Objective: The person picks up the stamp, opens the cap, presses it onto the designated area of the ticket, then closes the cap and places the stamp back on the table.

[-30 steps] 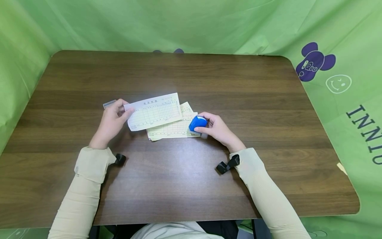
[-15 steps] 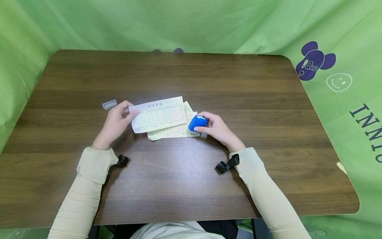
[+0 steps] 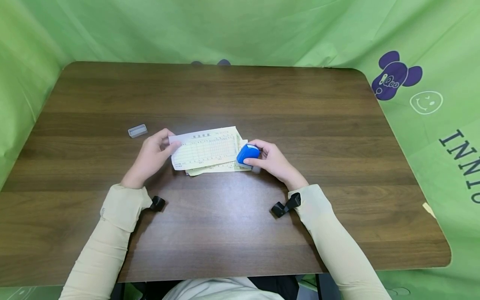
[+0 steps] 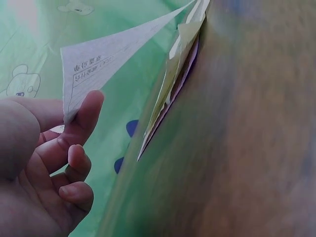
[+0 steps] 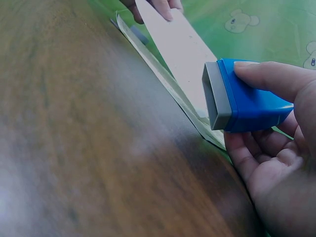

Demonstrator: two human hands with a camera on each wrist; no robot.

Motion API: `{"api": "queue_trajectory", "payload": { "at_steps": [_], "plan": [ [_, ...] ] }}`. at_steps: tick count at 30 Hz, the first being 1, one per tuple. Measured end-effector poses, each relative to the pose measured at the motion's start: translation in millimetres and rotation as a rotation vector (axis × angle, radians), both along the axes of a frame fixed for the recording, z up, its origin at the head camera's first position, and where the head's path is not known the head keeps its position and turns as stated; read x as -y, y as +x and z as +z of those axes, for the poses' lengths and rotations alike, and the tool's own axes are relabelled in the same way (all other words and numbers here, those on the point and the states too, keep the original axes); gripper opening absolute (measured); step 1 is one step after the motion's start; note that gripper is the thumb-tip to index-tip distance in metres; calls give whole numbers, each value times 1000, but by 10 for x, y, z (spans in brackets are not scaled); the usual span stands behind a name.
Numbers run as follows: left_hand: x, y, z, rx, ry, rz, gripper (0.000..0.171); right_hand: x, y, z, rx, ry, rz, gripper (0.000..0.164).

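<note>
My left hand (image 3: 155, 152) pinches the left edge of a white printed form sheet (image 3: 206, 148) between thumb and fingers. That sheet slopes above a small stack of yellowish form slips (image 3: 217, 168) on the table; in the left wrist view its held corner (image 4: 81, 74) is raised well clear of the stack (image 4: 173, 79). On the right, my right hand (image 3: 271, 160) grips a blue self-inking stamp (image 3: 248, 154) at the right end of the slips. The right wrist view shows the stamp's grey open base (image 5: 217, 96), tilted sideways and apart from the table.
A clear plastic cap (image 3: 137, 131) lies on the brown wooden table (image 3: 225, 229), left of and beyond my left hand. Green printed cloth (image 3: 240, 33) surrounds the table. A small pale strip (image 3: 429, 210) lies at the right edge.
My left hand has moved right and slightly nearer, bringing the white sheet down over the stack. The clear cap, partly hidden earlier, now shows fully. My right hand and the stamp have stayed put.
</note>
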State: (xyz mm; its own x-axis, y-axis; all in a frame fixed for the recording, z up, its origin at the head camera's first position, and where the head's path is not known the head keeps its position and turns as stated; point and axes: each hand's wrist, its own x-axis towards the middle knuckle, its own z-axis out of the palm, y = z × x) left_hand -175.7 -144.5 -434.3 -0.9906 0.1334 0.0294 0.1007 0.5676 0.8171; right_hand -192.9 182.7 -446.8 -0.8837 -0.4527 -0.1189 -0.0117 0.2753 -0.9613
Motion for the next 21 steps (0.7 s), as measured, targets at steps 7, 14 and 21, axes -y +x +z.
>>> {"api": "queue_trajectory", "payload": {
  "at_steps": [7,14,21],
  "plan": [
    [-60,11,1,24,0,-19,17,-9,2,7,1,-2,-3,39],
    [-108,20,-10,29,-10,-32,18,-16,8,12,3,10,-8,41],
    [-141,46,-1,36,-20,-39,18,-12,22,27,8,11,-14,40]
  ]
}}
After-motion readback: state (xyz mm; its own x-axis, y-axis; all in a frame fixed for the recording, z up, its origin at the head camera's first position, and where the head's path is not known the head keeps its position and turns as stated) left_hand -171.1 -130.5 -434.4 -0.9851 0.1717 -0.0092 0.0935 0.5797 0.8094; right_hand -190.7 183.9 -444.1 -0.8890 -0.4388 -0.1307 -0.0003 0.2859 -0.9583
